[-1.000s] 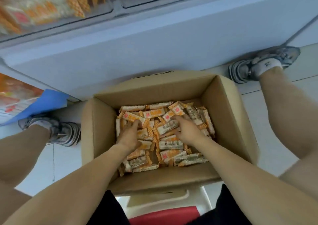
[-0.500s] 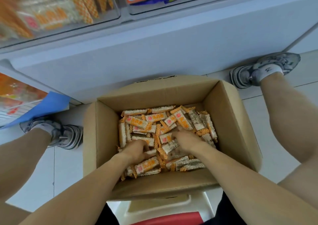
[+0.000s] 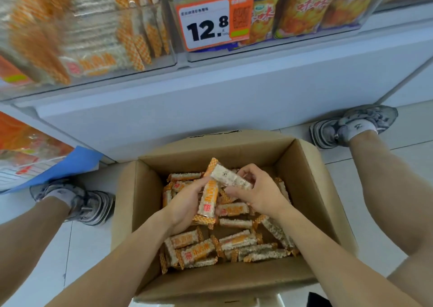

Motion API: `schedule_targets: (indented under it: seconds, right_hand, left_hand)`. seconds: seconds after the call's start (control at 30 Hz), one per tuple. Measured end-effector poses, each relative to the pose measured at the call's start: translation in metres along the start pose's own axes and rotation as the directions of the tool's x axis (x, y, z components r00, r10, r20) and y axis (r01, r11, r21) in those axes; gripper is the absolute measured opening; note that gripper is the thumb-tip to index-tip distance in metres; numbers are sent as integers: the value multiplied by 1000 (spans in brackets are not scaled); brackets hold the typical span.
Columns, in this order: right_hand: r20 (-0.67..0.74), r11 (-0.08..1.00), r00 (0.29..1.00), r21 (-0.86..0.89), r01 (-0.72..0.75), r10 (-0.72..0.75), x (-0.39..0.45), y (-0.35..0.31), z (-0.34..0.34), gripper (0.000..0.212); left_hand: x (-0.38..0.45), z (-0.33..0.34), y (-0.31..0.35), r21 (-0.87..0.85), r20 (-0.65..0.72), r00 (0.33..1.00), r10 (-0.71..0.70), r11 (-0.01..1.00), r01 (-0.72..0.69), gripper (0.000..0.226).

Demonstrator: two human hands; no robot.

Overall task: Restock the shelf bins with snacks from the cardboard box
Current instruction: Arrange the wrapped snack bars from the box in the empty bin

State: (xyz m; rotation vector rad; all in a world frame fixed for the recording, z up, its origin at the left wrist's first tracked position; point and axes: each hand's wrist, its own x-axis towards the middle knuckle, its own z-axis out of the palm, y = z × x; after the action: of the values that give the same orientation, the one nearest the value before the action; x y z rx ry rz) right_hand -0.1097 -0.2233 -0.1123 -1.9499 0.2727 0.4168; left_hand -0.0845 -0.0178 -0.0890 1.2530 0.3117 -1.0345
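A: Box status?
B: cardboard box (image 3: pixel 302 182) on floor, snack bars (image 3: pixel 236 241) loose inside.
A: Hands?
B: left hand (image 3: pixel 187 203) grips an orange bar (image 3: pixel 208 201); right hand (image 3: pixel 260 191) pinches a white bar (image 3: pixel 230 179), above the pile.
A: Shelf?
B: shelf bins (image 3: pixel 112 39) beyond, stocked.

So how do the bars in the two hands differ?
The left hand grips an upright snack bar showing its orange label. The right hand pinches a tilted snack bar showing its plain pale side. Both are above the cardboard box and have orange checkered ends.
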Motion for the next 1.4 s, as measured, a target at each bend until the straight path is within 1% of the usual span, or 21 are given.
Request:
schedule_targets:
  seconds: [0.1, 0.2, 0.3, 0.37, 0.43, 0.5, 0.57, 0.67, 0.73, 0.8, 0.87, 0.93, 1.0, 1.03, 1.1, 1.13, 1.17, 1.2, 1.27, 1.33, 1.4]
  right_hand:
    - [-23, 990, 991, 45, 135, -134, -2, -4, 6, 32]
    - [-56, 977, 975, -12, 215, -215, -4, -7, 9, 35]
    - [-44, 982, 981, -39, 187, -189, -6, -11, 4, 43]
    - [57, 984, 983, 15, 175, -176, -5, -13, -6, 50]
    - [184, 983, 974, 151, 103, -130, -5, -13, -16, 65]
    - [235, 930, 972, 360, -70, -18, -7, -16, -21, 72]
    - [212, 871, 975, 466, -156, 61, -6, -18, -20, 72]
    - [99, 836, 989, 528, -149, 114, -3, -18, -19, 63]
    - [43, 853, 995, 513, -99, 89, 0, -17, -21, 57]
    - [19, 893, 1000, 449, -21, 14, 0, -18, -25, 52]
    - [14, 915, 999, 401, 35, -45, 0, -19, -28, 49]
    - [30, 935, 997, 349, 58, -72, 0, -20, -30, 50]
    - [45, 953, 996, 296, 57, -74, 0, -20, -28, 53]
    - [41, 966, 997, 251, 56, -69, -1, -21, -25, 56]
    - [0, 995, 998, 79, 67, -67, -1, -21, -21, 60]
    - [-20, 997, 997, -1, 79, -79, -2, -22, -20, 61]
    - [-15, 995, 995, -28, 97, -97, -2, -23, -20, 61]
    - [22, 993, 993, -4, 117, -117, -3, -24, -21, 63]
    - [150, 981, 976, 135, 138, -158, -7, -29, -22, 72]
    - [231, 967, 954, 214, 142, -191, -13, -38, -22, 82]
    - [239, 962, 948, 224, 158, -211, -20, -52, -21, 79]
  left_hand:
    - [-5, -1, 2, -42, -12, 999, 49, 998, -49, 53]
    - [-5, -3, 1, 4, -60, 997, 50, 999, -50, 48]
    - [-5, -3, 0, -47, -81, 996, 34, 998, -38, 46]
    - [-3, -3, 1, -60, -94, 994, 49, 997, -54, 51]
    - [-3, -4, 4, -44, -120, 988, 98, 994, -104, 53]
    - [-3, -4, 8, 11, -145, 978, 153, 988, -153, 56]
    - [-4, -4, 10, 102, -167, 965, 201, 977, -186, 63]
    - [-4, -2, 13, 224, -159, 962, 223, 957, -185, 68]
    - [-6, 2, 16, 172, -124, 977, 172, 974, -149, 57]
    - [-8, 5, 22, 29, -59, 995, 86, 996, -85, 45]
    - [-10, 6, 26, -24, -8, 1000, 9, 1000, -9, 52]
    - [-11, 6, 27, 42, 35, 999, -3, 999, 1, 53]
    - [-12, 6, 26, 168, 79, 997, 14, 985, -27, 45]
    - [-13, 6, 26, 245, 92, 995, 24, 968, -46, 44]
    - [-16, 6, 28, 435, 111, 993, 50, 896, -93, 42]
    - [-17, 5, 30, 513, 117, 992, 48, 852, -102, 40]
    - [-19, 4, 34, 563, 125, 992, 22, 821, -89, 39]
    - [-21, 2, 39, 592, 120, 993, -12, 803, -62, 42]
    - [-29, -3, 53, 670, 127, 990, -57, 741, -44, 55]
    - [-39, -9, 72, 816, 122, 992, -42, 573, -76, 60]
    - [-54, -15, 92, 898, 115, 993, 32, 425, -117, 57]
